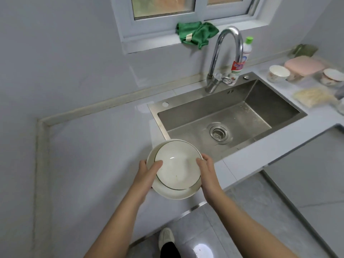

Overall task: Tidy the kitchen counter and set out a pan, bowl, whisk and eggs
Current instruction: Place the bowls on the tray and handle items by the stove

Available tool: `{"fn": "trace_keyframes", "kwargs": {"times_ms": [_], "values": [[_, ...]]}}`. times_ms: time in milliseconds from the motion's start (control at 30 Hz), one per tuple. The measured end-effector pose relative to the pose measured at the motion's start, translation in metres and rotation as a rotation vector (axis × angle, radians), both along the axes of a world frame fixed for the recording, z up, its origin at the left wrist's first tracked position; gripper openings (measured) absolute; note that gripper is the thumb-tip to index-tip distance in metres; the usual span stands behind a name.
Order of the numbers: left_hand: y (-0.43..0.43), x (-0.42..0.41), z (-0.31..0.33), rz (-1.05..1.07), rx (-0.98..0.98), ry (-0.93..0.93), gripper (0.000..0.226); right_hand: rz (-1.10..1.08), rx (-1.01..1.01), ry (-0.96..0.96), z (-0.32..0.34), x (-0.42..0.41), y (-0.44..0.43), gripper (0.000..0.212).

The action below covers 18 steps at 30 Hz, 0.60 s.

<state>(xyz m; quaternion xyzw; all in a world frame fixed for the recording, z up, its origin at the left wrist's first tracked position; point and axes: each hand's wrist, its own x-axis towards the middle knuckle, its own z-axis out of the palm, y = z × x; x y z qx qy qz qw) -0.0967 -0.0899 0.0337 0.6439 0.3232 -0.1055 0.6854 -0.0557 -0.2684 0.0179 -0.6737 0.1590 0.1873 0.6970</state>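
I hold the round white ceramic bowl with a thin green rim line (176,170) tilted above the pale grey surface (93,155) beside the steel sink (186,101), my left hand (147,175) and right hand (208,175) gripping opposite sides with curled fingers (200,162), and I should level it and let go only once it sits flat.

Both bare forearms reach forward and draw together toward the wrists, which look straight. The left hand (147,176) grips a bowl (176,170) on its near-left side, thumb laid over the rim. The right hand (209,174) grips the opposite side in the same way. The fingers are hidden underneath, probably curled against the underside.
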Motion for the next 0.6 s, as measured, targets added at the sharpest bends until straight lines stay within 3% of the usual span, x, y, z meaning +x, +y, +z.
{"fn": "trace_keyframes", "kwargs": {"times_ms": [133,367,467,600], "values": [[-0.064,0.016,0.007,-0.102,0.006,-0.034,0.042,-0.135,-0.006,-0.067,0.013,-0.002,-0.066,0.031],[-0.199,0.01,0.014,-0.223,-0.057,-0.066,0.051,-0.349,-0.107,-0.096,0.027,-0.034,-0.196,0.028],[-0.281,-0.006,0.018,-0.323,-0.043,-0.065,0.07,-0.429,-0.123,-0.12,0.035,-0.067,-0.274,0.027],[-0.362,-0.028,0.019,-0.424,-0.073,-0.08,0.064,-0.506,-0.147,-0.117,0.039,-0.101,-0.355,0.025]]}}
